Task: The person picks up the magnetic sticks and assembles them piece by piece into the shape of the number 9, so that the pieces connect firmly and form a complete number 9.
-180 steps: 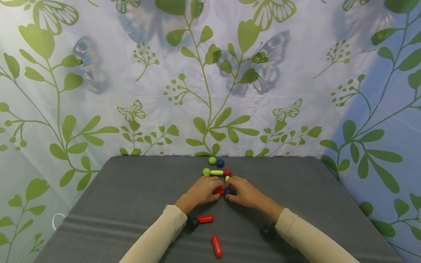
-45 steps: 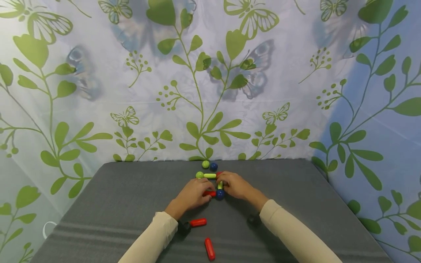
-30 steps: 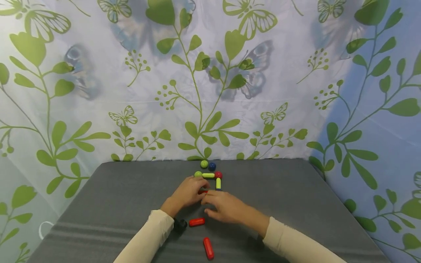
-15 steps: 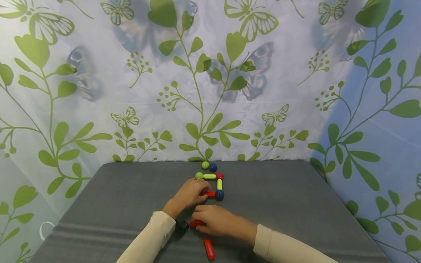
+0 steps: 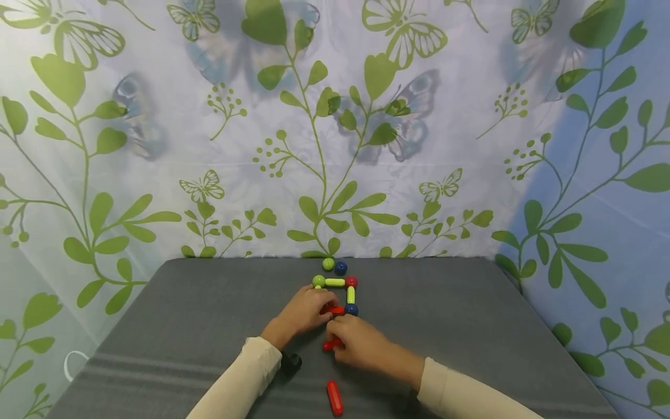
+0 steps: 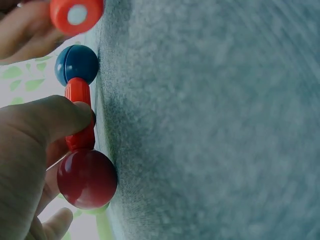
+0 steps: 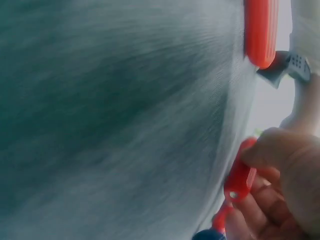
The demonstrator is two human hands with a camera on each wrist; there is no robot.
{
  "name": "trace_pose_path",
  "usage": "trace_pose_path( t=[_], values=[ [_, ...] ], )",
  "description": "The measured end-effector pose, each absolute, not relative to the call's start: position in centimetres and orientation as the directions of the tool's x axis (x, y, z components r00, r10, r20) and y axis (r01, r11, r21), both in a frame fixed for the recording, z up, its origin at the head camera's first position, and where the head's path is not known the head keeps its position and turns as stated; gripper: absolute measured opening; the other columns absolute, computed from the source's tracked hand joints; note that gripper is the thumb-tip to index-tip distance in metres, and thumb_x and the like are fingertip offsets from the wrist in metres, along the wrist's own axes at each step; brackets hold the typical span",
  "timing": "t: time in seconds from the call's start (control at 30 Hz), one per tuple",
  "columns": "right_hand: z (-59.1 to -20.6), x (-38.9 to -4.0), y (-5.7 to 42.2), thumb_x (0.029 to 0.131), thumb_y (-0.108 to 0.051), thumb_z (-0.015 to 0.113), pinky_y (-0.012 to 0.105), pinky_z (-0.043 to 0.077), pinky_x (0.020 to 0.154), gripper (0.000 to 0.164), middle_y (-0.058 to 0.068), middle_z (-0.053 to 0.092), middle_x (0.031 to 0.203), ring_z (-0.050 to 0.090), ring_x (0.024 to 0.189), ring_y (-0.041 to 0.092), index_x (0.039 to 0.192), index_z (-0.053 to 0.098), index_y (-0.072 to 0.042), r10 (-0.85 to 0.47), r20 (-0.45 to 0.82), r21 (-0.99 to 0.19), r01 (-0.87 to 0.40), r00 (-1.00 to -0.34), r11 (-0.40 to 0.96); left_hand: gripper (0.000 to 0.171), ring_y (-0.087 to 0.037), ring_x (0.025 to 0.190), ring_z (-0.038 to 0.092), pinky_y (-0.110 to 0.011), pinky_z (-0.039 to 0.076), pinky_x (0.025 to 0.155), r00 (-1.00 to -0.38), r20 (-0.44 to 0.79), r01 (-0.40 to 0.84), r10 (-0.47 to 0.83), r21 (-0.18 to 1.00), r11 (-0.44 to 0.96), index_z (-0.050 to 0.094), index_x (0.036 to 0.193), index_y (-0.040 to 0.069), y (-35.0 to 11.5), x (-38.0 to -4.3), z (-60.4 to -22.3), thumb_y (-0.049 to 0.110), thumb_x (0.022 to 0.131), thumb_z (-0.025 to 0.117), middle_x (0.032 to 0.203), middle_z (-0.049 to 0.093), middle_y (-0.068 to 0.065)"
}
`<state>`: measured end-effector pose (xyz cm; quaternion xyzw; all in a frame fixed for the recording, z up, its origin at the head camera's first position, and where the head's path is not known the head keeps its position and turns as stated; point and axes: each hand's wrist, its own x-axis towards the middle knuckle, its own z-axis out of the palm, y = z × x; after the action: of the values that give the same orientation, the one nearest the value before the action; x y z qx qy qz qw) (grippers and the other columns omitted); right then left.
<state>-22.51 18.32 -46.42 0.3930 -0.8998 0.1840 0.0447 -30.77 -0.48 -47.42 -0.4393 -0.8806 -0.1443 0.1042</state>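
Observation:
My left hand (image 5: 303, 309) pinches a red magnetic rod (image 6: 77, 95) at the near side of a square of rods and balls. That rod runs between a dark blue ball (image 6: 80, 62) and a dark red ball (image 6: 87, 179). My right hand (image 5: 361, 342) holds a second red magnetic rod (image 7: 240, 175) between thumb and fingers, just nearer to me than the square. The square's other visible parts are a green ball (image 5: 319, 281), a far yellow-green rod (image 5: 335, 283), a red ball (image 5: 351, 282) and a right-side yellow-green rod (image 5: 351, 295). My left hand hides its left side.
Behind the square lie a loose green ball (image 5: 328, 264) and a loose blue ball (image 5: 341, 268). Another red rod (image 5: 335, 398) lies near the front of the grey table (image 5: 445, 326). A patterned curtain (image 5: 335, 145) hangs behind the table.
My right hand left the square's right side, came down to the loose red rod and took hold of it. It has since moved up and right with the rod. My left hand stays put.

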Motion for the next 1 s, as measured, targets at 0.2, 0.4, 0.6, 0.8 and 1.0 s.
trace_pose_path(
  t=[0.2,0.4,0.6,0.8,1.0],
  values=[
    [-47.1,-22.7,20.1,0.072,-0.004,0.076,0.025,0.039,0.059,0.027,-0.011,0.045,0.073,0.043,0.065,0.007,0.081,0.055,-0.019,-0.532,0.274,-0.337,-0.598,-0.801,0.727,0.014,-0.011,0.090,0.064,-0.053,0.043,0.102,-0.581,0.335,0.810,0.742,0.152,0.566,0.073,0.104,0.018,-0.2,-30.7,-47.9,0.017,0.090,0.075,0.097,0.070,0.005],
    [-46.9,-22.7,21.1,0.077,-0.009,0.076,0.027,0.037,0.051,0.026,-0.009,0.046,0.070,0.043,0.056,0.007,0.080,0.053,-0.019,-0.366,0.213,-0.449,-0.424,-0.906,0.787,0.013,-0.009,0.086,0.062,-0.050,0.044,0.100,-0.584,0.337,0.808,0.739,0.151,0.570,0.072,0.104,0.018,0.2,-30.7,-47.9,0.018,0.091,0.075,0.095,0.069,0.006],
    [-47.1,-23.1,21.6,0.078,-0.010,0.077,0.026,0.036,0.049,0.025,-0.008,0.048,0.065,0.044,0.053,0.007,0.080,0.053,-0.016,-0.257,0.169,-0.536,-0.308,-0.951,0.786,0.012,-0.008,0.084,0.060,-0.049,0.045,0.099,-0.594,0.321,0.801,0.737,0.150,0.580,0.072,0.102,0.018,0.3,-30.6,-47.6,0.019,0.091,0.075,0.093,0.068,0.007],
    [-47.3,-23.6,21.7,0.079,-0.010,0.077,0.028,0.036,0.047,0.023,-0.005,0.052,0.063,0.046,0.052,0.011,0.080,0.054,-0.012,-0.157,0.066,-0.696,-0.158,-0.985,0.701,0.012,-0.007,0.081,0.058,-0.046,0.046,0.096,-0.601,0.314,0.796,0.735,0.155,0.585,0.072,0.102,0.019,0.3,-30.6,-47.7,0.020,0.091,0.076,0.092,0.067,0.008],
    [-47.3,-24.1,21.7,0.080,-0.007,0.077,0.029,0.037,0.049,0.024,-0.001,0.053,0.066,0.047,0.054,0.014,0.080,0.054,-0.009,-0.084,-0.024,-0.795,-0.032,-0.996,0.606,0.012,-0.007,0.082,0.059,-0.045,0.047,0.095,-0.599,0.319,0.797,0.734,0.157,0.583,0.072,0.102,0.019,0.3,-30.7,-47.7,0.020,0.091,0.076,0.092,0.067,0.008]
  ],
)
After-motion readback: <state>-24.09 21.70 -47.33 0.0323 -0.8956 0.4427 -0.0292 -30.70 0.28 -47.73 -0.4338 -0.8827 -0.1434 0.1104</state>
